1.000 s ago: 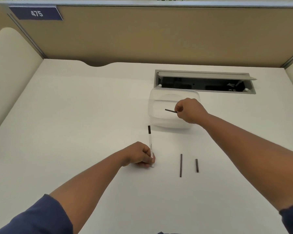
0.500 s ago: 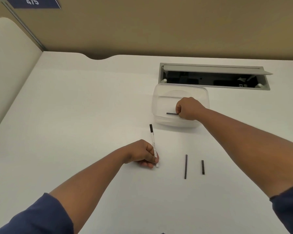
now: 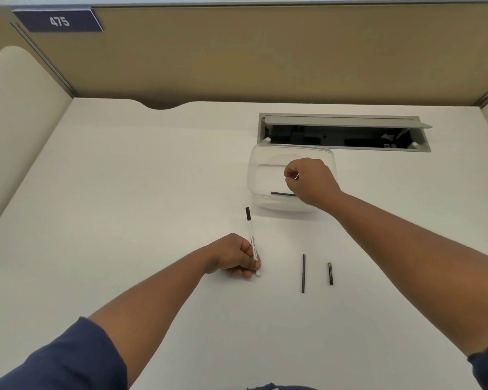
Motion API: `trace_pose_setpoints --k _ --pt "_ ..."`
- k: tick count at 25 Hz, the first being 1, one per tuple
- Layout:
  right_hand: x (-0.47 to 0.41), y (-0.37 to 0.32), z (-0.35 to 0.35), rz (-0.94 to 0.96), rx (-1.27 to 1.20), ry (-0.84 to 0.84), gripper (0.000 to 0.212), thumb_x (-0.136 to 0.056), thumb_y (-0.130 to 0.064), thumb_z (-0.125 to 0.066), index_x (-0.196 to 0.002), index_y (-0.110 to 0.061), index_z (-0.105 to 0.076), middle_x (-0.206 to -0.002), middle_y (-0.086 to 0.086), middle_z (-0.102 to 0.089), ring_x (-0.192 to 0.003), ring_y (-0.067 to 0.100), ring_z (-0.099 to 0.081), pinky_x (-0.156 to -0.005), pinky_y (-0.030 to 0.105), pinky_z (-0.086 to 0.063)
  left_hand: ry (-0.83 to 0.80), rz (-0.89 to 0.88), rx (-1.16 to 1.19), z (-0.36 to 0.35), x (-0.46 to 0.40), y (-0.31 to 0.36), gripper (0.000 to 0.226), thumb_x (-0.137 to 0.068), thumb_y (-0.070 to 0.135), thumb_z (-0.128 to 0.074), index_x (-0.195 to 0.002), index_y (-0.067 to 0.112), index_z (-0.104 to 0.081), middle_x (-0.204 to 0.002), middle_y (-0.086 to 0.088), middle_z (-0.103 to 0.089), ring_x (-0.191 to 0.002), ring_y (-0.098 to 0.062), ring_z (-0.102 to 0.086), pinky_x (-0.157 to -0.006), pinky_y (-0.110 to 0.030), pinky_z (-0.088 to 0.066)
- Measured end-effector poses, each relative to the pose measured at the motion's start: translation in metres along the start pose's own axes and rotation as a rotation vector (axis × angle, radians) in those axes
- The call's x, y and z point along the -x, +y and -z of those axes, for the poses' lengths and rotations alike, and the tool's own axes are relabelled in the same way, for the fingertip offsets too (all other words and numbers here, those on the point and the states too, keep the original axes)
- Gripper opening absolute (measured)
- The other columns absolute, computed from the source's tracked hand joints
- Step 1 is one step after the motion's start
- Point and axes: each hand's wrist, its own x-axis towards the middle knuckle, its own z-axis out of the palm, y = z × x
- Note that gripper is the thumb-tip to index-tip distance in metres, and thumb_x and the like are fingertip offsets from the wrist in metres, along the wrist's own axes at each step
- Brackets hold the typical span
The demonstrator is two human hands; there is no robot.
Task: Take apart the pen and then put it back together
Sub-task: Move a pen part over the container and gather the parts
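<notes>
Both bare forearms are extended forward from rolled dark-blue sleeves. The left hand (image 3: 233, 256) is set low and near, knuckles turned up, fingers curled closed around a slim white pen barrel with a black tip (image 3: 251, 238), which is held tilted away. The right hand (image 3: 310, 180) is reached farther out, wrist slightly bent, thumb and forefinger pinched together; whether anything is gripped cannot be made out.

Loose dark pen pieces: three, namely a long rod (image 3: 303, 273) and short piece (image 3: 330, 273) on the desk (image 3: 152, 178), another (image 3: 282, 193) in the container. One white barrel (image 3: 251, 237) (black-tipped), one clear container (image 3: 261, 164), two hands.
</notes>
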Motion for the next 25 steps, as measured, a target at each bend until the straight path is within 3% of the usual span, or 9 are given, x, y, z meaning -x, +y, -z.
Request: trace_pose_setpoints --k 3,7,12,17,19,23,25 --pt "0.031 -0.008 0.007 0.032 -0.070 0.088 0.016 -0.088 -0.013 -0.058 -0.093 -0.015 -0.073 -0.093 -0.001 -0.073 -0.086 0.021 -0.064 -0.076 0.034 -0.052 0.056 -0.023 -0.048 -0.006 0.004 -0.001 0.005 -0.084 0.010 -0.076 -0.085 0.006 -0.073 -0.093 -0.012 -0.079 -0.074 -0.021 -0.071 -0.062 -0.024 -0.052" --pt "0.079 -0.010 0.000 0.012 -0.167 0.048 0.012 -0.088 -0.015 -0.062 -0.092 -0.017 -0.073 -0.089 -0.004 -0.071 -0.080 0.016 -0.064 -0.076 0.033 -0.053 0.117 -0.077 -0.108 -0.016 0.013 -0.002 0.029 -0.081 0.014 -0.079 -0.091 -0.010 -0.066 -0.094 -0.020 -0.077 -0.066 -0.020 -0.066 -0.062 -0.025 -0.051" --pt "0.134 -0.007 -0.026 -0.154 -0.351 -0.095 0.006 -0.086 -0.021 -0.071 -0.092 -0.019 -0.073 -0.090 -0.008 -0.071 -0.072 -0.001 -0.059 -0.068 0.018 -0.045 0.072 -0.139 -0.147 -0.035 0.029 0.003 0.010 -0.084 0.013 -0.077 -0.086 0.004 -0.073 -0.085 -0.008 -0.078 -0.062 -0.011 -0.062 -0.057 -0.020 -0.046" --pt "0.182 -0.009 -0.055 -0.341 -0.612 -0.140 0.011 -0.083 -0.032 -0.076 -0.079 -0.022 -0.073 -0.081 -0.009 -0.073 -0.067 0.008 -0.062 -0.063 0.033 -0.053 0.017 -0.161 -0.178 -0.058 0.043 0.000 0.007 -0.085 0.016 -0.076 -0.084 0.010 -0.072 -0.090 -0.007 -0.079 -0.069 -0.013 -0.064 -0.059 -0.021 -0.045" --pt "0.192 -0.010 -0.060 -0.388 -0.694 -0.147 0.013 -0.082 -0.033 -0.077 -0.078 -0.020 -0.074 -0.079 -0.005 -0.074 -0.070 0.009 -0.063 -0.069 0.036 -0.054 0.007 -0.164 -0.195 -0.066 0.047 -0.001 0.007 -0.085 0.016 -0.075 -0.083 0.012 -0.071 -0.092 -0.008 -0.079 -0.070 -0.013 -0.064 -0.059 -0.021 -0.045" --pt "0.205 -0.014 -0.060 -0.440 -0.830 -0.168 0.012 -0.085 -0.024 -0.076 -0.084 -0.012 -0.075 -0.089 0.010 -0.074 -0.073 0.013 -0.061 -0.069 0.031 -0.052 0.006 -0.178 -0.203 -0.080 0.050 -0.005 0.012 -0.085 0.017 -0.076 -0.077 0.017 -0.068 -0.091 -0.008 -0.079 -0.071 -0.013 -0.067 -0.063 -0.025 -0.045" --pt "0.210 -0.017 -0.059 -0.458 -0.865 -0.173 0.012 -0.086 -0.020 -0.074 -0.088 -0.008 -0.074 -0.084 0.010 -0.071 -0.072 0.013 -0.059 -0.067 0.028 -0.050 0.012 -0.187 -0.211 -0.086 0.052 -0.007 0.011 -0.084 0.018 -0.078 -0.084 0.011 -0.070 -0.088 -0.006 -0.078 -0.072 -0.012 -0.068 -0.064 -0.025 -0.046"
